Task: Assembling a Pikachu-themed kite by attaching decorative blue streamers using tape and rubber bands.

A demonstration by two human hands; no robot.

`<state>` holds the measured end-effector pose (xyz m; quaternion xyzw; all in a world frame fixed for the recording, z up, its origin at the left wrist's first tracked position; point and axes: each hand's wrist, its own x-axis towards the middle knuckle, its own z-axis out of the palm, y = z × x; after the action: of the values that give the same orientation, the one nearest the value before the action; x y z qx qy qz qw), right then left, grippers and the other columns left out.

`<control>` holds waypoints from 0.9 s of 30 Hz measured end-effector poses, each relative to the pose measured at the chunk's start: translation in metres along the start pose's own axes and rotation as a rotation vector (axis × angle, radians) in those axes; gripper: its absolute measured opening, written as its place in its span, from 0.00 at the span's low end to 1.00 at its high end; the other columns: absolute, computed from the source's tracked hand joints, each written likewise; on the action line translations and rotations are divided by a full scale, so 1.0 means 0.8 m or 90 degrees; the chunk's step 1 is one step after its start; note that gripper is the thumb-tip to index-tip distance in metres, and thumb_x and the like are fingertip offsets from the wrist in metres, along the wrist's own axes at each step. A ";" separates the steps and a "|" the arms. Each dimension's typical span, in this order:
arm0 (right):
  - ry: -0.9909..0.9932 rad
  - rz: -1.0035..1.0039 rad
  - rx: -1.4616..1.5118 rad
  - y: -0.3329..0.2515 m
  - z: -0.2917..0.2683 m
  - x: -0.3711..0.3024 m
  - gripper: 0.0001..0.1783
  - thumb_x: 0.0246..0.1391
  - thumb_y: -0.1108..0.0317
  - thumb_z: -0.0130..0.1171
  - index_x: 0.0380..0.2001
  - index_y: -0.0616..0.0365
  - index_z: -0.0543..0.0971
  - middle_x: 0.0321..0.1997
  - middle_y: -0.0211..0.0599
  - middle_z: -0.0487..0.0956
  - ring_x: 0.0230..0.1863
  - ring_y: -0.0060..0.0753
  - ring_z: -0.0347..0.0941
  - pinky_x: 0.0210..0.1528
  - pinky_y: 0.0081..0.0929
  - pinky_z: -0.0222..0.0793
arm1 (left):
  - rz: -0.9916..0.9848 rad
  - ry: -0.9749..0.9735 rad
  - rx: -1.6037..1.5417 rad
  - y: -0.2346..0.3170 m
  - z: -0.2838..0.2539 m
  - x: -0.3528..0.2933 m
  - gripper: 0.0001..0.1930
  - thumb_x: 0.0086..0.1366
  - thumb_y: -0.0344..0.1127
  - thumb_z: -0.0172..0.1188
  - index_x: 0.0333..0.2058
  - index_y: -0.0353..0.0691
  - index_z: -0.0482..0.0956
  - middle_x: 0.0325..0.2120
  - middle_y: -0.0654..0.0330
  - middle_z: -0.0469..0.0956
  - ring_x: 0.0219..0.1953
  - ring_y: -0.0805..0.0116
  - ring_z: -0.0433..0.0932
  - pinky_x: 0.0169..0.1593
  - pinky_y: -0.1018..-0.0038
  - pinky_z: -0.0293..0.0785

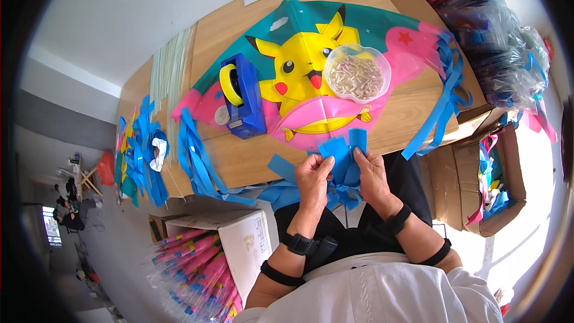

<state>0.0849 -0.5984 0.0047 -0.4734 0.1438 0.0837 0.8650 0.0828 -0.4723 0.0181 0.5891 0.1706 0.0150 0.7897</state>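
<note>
A kite point(382, 30) in green and pink, printed with a yellow cartoon animal, lies spread on the wooden table. At its near edge hang blue ribbon strips point(339, 158), drooping over the table edge toward my lap. My left hand point(313, 180) pinches the strips from the left, thumb against fingers. My right hand point(373, 178) grips an upright end of blue ribbon between thumb and fingers. On the kite stand a blue tape dispenser point(250, 104) with a yellow roll and a clear bowl point(357, 73) of small pale tube-shaped pieces.
Blue ribbon tails point(200, 164) hang left, and more tails point(445, 93) right. Thin pale rods point(170, 72) lie at the table's left. Bagged goods point(499, 42) are piled far right. An open cardboard box point(514, 179) stands right; a white box point(251, 245) and pink packages point(194, 269) stand lower left.
</note>
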 end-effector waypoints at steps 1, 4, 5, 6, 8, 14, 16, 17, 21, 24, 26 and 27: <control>-0.012 0.008 0.001 -0.001 0.003 -0.002 0.11 0.63 0.65 0.51 0.34 0.60 0.78 0.28 0.22 0.77 0.27 0.10 0.67 0.29 0.14 0.65 | 0.004 0.005 0.007 0.001 -0.001 0.000 0.11 0.56 0.27 0.66 0.20 0.37 0.73 0.17 0.68 0.71 0.18 0.82 0.65 0.23 0.83 0.61; -0.029 0.017 -0.008 0.000 0.014 -0.010 0.07 0.61 0.69 0.53 0.34 0.60 0.78 0.30 0.23 0.78 0.28 0.11 0.70 0.31 0.15 0.68 | 0.012 0.011 0.016 0.000 -0.001 -0.001 0.10 0.56 0.28 0.66 0.20 0.36 0.73 0.17 0.67 0.71 0.18 0.81 0.65 0.23 0.83 0.61; -0.023 0.013 -0.016 0.004 0.017 -0.012 0.06 0.60 0.70 0.54 0.34 0.60 0.78 0.30 0.23 0.78 0.29 0.12 0.70 0.31 0.15 0.68 | 0.014 0.012 0.017 -0.001 -0.001 -0.001 0.10 0.56 0.28 0.66 0.20 0.36 0.73 0.17 0.67 0.72 0.18 0.81 0.66 0.23 0.83 0.62; -0.018 0.010 -0.023 0.007 0.018 -0.013 0.05 0.59 0.71 0.54 0.34 0.60 0.78 0.30 0.24 0.78 0.29 0.12 0.71 0.32 0.15 0.68 | 0.005 0.010 0.001 0.000 0.001 -0.002 0.10 0.56 0.28 0.66 0.20 0.35 0.73 0.17 0.67 0.72 0.18 0.81 0.66 0.23 0.83 0.62; -0.007 0.027 0.019 0.007 0.014 -0.010 0.04 0.58 0.72 0.55 0.34 0.60 0.78 0.30 0.25 0.79 0.29 0.13 0.71 0.32 0.16 0.69 | -0.012 0.005 -0.030 0.004 0.005 -0.005 0.10 0.56 0.28 0.66 0.20 0.35 0.73 0.17 0.67 0.72 0.18 0.81 0.66 0.23 0.83 0.62; 0.053 0.006 0.061 -0.001 0.017 -0.009 0.05 0.59 0.72 0.55 0.34 0.61 0.78 0.29 0.28 0.78 0.29 0.17 0.72 0.34 0.19 0.70 | 0.004 0.010 -0.041 0.002 -0.002 -0.005 0.11 0.56 0.27 0.66 0.20 0.39 0.72 0.17 0.68 0.71 0.19 0.81 0.66 0.23 0.83 0.62; 0.081 0.001 0.083 -0.003 0.015 -0.007 0.06 0.58 0.70 0.55 0.34 0.61 0.78 0.27 0.28 0.77 0.27 0.17 0.70 0.33 0.19 0.68 | 0.019 0.014 -0.047 0.002 -0.004 -0.004 0.11 0.56 0.28 0.66 0.21 0.38 0.72 0.18 0.67 0.72 0.18 0.82 0.66 0.22 0.84 0.61; 0.098 0.006 0.105 -0.001 0.011 -0.006 0.07 0.58 0.69 0.56 0.35 0.62 0.78 0.26 0.28 0.76 0.26 0.17 0.70 0.32 0.18 0.67 | 0.027 0.016 -0.050 0.001 -0.005 -0.004 0.11 0.55 0.28 0.67 0.21 0.38 0.72 0.18 0.67 0.72 0.18 0.82 0.65 0.22 0.84 0.61; 0.011 0.048 0.163 -0.012 0.000 -0.010 0.10 0.53 0.67 0.62 0.35 0.62 0.77 0.22 0.26 0.72 0.22 0.17 0.64 0.26 0.17 0.61 | 0.032 0.017 -0.049 0.003 -0.007 -0.006 0.10 0.55 0.26 0.67 0.21 0.38 0.72 0.18 0.67 0.72 0.18 0.83 0.65 0.23 0.84 0.61; -0.007 0.078 -0.137 -0.024 0.020 -0.017 0.08 0.48 0.68 0.66 0.27 0.58 0.77 0.18 0.24 0.70 0.18 0.15 0.61 0.22 0.17 0.55 | 0.024 0.009 -0.070 0.004 -0.009 -0.007 0.09 0.55 0.25 0.67 0.22 0.38 0.73 0.18 0.68 0.72 0.19 0.83 0.66 0.24 0.84 0.61; -0.005 0.096 -0.114 -0.016 0.020 -0.018 0.07 0.47 0.70 0.67 0.23 0.57 0.77 0.16 0.22 0.69 0.16 0.14 0.59 0.20 0.17 0.54 | 0.018 -0.003 -0.093 0.000 -0.012 -0.005 0.09 0.55 0.25 0.66 0.22 0.37 0.74 0.18 0.67 0.72 0.19 0.82 0.66 0.25 0.84 0.61; -0.004 0.106 -0.102 -0.011 0.019 -0.018 0.08 0.46 0.71 0.68 0.21 0.56 0.77 0.15 0.21 0.68 0.15 0.14 0.58 0.20 0.17 0.53 | 0.005 0.003 -0.095 0.002 -0.012 -0.006 0.09 0.55 0.25 0.67 0.22 0.37 0.74 0.18 0.67 0.72 0.19 0.82 0.66 0.25 0.84 0.62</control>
<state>0.0762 -0.5907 0.0242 -0.5271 0.1728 0.1675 0.8150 0.0756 -0.4641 0.0183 0.5294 0.1687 0.0318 0.8308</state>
